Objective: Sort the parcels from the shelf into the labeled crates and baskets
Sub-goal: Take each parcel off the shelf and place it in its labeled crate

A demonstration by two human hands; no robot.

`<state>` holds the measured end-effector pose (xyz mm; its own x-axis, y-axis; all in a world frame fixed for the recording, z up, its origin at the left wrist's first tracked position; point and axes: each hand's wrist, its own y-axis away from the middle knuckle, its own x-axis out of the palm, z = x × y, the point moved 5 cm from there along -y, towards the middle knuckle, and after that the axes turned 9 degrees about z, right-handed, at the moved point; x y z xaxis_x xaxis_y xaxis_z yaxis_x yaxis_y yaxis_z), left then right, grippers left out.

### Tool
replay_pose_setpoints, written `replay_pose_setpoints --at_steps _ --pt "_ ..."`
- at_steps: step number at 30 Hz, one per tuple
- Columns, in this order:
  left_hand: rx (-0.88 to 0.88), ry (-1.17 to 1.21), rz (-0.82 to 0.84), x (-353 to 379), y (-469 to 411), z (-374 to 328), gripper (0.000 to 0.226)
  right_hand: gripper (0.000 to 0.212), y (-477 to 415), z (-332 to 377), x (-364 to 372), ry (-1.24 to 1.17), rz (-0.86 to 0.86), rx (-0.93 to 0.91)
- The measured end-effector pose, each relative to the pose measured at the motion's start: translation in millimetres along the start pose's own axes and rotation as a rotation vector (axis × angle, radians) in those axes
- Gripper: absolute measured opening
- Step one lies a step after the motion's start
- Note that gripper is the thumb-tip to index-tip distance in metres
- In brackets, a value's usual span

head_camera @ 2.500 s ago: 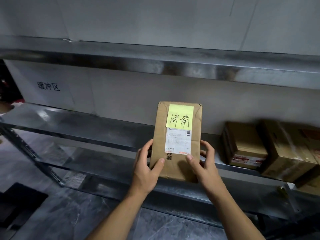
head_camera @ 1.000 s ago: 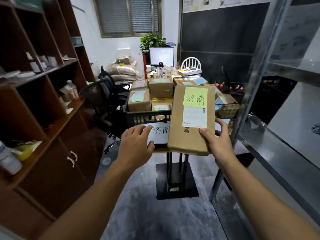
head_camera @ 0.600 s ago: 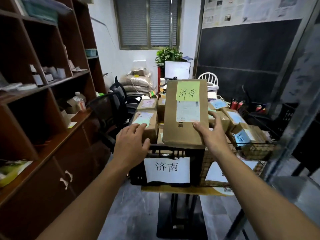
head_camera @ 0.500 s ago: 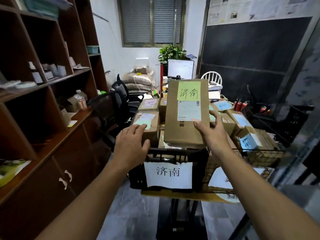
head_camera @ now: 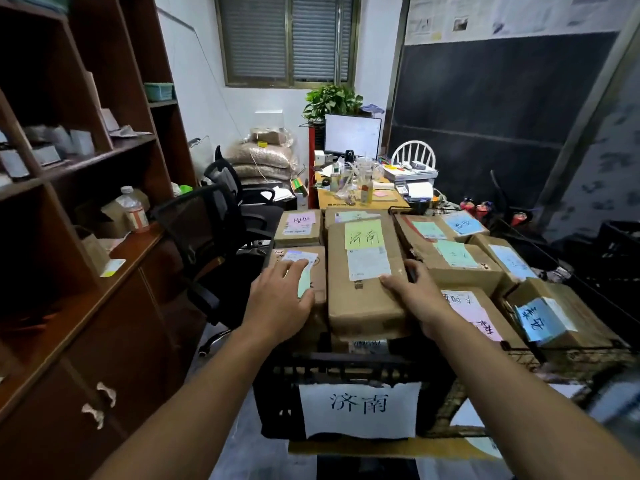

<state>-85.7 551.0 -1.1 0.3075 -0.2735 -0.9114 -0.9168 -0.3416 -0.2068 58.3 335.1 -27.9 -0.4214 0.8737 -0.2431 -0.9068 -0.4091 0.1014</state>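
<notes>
A long brown parcel (head_camera: 363,303) with a yellow-green handwritten note (head_camera: 363,235) lies flat on top of other parcels in the black crate (head_camera: 277,403). The crate's white paper label (head_camera: 358,408) shows the same characters as the note. My right hand (head_camera: 419,296) grips the parcel's near right edge, thumb on top. My left hand (head_camera: 280,299) rests flat, fingers straight, on the neighbouring parcel (head_camera: 320,271) to the left, which carries a green note.
Right of the crate a wire basket (head_camera: 571,355) holds several parcels with blue, green and pink notes (head_camera: 540,318). A black office chair (head_camera: 204,230) stands at the crate's left, with brown wooden shelving (head_camera: 86,168) beyond it. A cluttered desk (head_camera: 360,199) is behind.
I turned from the metal shelf to the crates, carrying the parcel in my right hand. It went from upright above the crate to lying flat on the pile; my left hand settled on the neighbouring parcel.
</notes>
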Motion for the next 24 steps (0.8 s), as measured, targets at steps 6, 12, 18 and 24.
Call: replay_pose_setpoints --at_steps 6,12,18,24 --pt "0.073 0.038 0.077 18 -32 17 0.057 0.066 -23 -12 8 0.100 -0.073 0.139" --pt "0.156 0.107 0.103 20 -55 27 0.055 0.066 -33 -8 13 0.142 -0.195 0.141" --pt "0.258 0.177 0.093 15 -66 20 0.053 0.063 -20 0 14 0.135 -0.304 0.162" --pt "0.387 0.213 0.096 13 -68 -8 0.053 0.054 27 20 -9 0.366 -0.435 -0.027"
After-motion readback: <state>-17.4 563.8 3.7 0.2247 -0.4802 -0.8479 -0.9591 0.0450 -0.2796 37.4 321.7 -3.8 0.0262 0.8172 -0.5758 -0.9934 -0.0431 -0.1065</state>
